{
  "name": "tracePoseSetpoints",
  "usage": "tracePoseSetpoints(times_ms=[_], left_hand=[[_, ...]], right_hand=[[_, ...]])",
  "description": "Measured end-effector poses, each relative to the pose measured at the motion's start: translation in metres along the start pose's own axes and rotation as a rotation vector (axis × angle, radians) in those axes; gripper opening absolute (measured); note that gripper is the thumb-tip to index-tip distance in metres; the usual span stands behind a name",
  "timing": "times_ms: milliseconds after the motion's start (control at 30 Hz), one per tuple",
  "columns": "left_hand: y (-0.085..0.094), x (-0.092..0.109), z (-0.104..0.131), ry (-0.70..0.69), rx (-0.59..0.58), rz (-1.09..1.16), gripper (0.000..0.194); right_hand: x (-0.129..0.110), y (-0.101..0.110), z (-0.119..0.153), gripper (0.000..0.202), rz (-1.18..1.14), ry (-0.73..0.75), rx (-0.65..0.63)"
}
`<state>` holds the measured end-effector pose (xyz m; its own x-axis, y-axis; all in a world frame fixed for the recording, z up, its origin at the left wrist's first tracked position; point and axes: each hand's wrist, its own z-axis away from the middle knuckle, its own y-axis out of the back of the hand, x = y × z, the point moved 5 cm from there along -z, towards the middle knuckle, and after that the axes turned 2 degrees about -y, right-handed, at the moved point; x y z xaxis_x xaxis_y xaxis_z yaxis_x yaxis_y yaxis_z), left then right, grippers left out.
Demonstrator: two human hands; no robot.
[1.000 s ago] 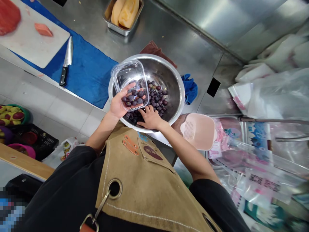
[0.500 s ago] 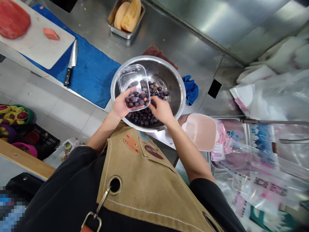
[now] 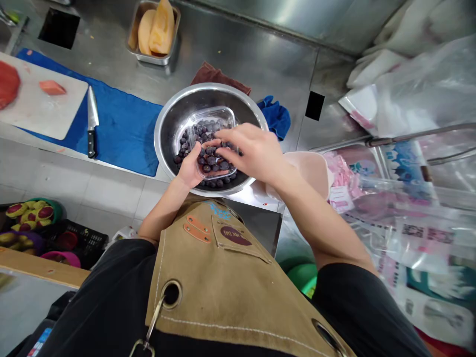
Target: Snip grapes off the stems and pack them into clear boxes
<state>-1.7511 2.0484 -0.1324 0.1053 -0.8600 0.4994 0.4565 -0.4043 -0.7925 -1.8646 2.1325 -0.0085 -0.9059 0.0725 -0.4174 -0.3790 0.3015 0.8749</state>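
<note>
My left hand holds a clear plastic container from below, tilted over the steel bowl. Several dark grapes lie in the container, and my left fingers show through its base. Above its right side is my right hand, its fingers curved around dark grapes partly hidden beneath them. More loose grapes sit in the bowl, to the left of and below the container.
A knife lies on a blue cloth beside a white cutting board. Behind the bowl are a brown cloth and a steel tray with melon pieces. A blue rag and a pink basket stand at right.
My right hand has risen from the grapes in the bowl to the container's right side. The view has shifted, and the container now sits further right within the bowl.
</note>
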Motion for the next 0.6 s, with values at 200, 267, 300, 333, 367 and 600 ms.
tracePoseSetpoints(times_ms=[200, 267, 300, 333, 367, 600], left_hand=[[-0.013, -0.022, -0.005, 0.112, -0.059, -0.013, 0.056], [-0.020, -0.035, -0.008, 0.147, -0.070, -0.017, 0.057], [-0.024, -0.041, -0.009, 0.158, -0.079, -0.026, 0.057], [-0.029, -0.047, -0.010, 0.166, -0.091, -0.040, 0.057], [-0.034, -0.053, -0.011, 0.174, -0.106, -0.059, 0.058], [-0.080, -0.094, 0.000, 0.303, -0.282, -0.274, 0.059]], right_hand=[[0.018, 0.015, 0.029, 0.057, -0.306, -0.378, 0.379], [0.020, 0.004, 0.034, 0.065, -0.339, -0.399, 0.370], [0.022, 0.001, 0.038, 0.068, -0.340, -0.394, 0.359], [0.024, -0.001, 0.044, 0.070, -0.329, -0.387, 0.358], [0.025, 0.002, 0.054, 0.070, -0.304, -0.385, 0.379], [0.003, 0.053, 0.212, 0.045, -0.017, -0.643, 0.843]])
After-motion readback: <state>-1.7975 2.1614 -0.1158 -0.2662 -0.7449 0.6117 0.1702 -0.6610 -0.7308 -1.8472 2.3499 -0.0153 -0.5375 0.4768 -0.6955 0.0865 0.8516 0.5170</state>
